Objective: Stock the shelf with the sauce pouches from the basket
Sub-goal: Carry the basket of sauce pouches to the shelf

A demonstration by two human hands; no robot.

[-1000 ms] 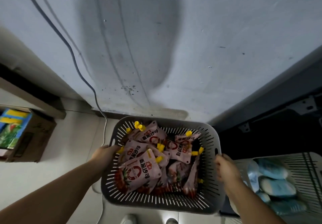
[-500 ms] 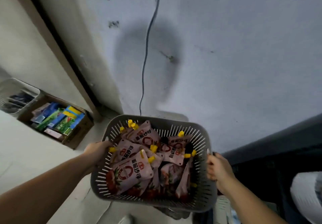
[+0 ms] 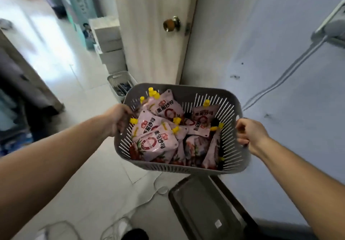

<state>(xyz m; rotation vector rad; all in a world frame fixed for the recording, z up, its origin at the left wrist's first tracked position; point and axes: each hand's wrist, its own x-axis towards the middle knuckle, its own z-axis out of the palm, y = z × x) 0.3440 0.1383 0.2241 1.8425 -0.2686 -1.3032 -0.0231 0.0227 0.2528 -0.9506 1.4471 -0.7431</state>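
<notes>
A grey slotted plastic basket (image 3: 188,168) is held up in the air in front of me. It holds several pink-and-white sauce pouches (image 3: 156,142) with red print and yellow caps, piled loosely. My left hand (image 3: 119,120) grips the basket's left rim. My right hand (image 3: 248,133) grips its right rim. No shelf is in view.
A white door with a brass knob (image 3: 170,23) stands ahead, a pale wall to the right with a cable (image 3: 291,71). A second grey basket (image 3: 119,82) sits on the tiled floor by stacked white boxes (image 3: 110,41). A dark bin (image 3: 205,208) and floor cables (image 3: 119,224) lie below.
I have turned left with the basket still held by both hands. The bare wall gave way to the door, the floor and the stacked boxes.
</notes>
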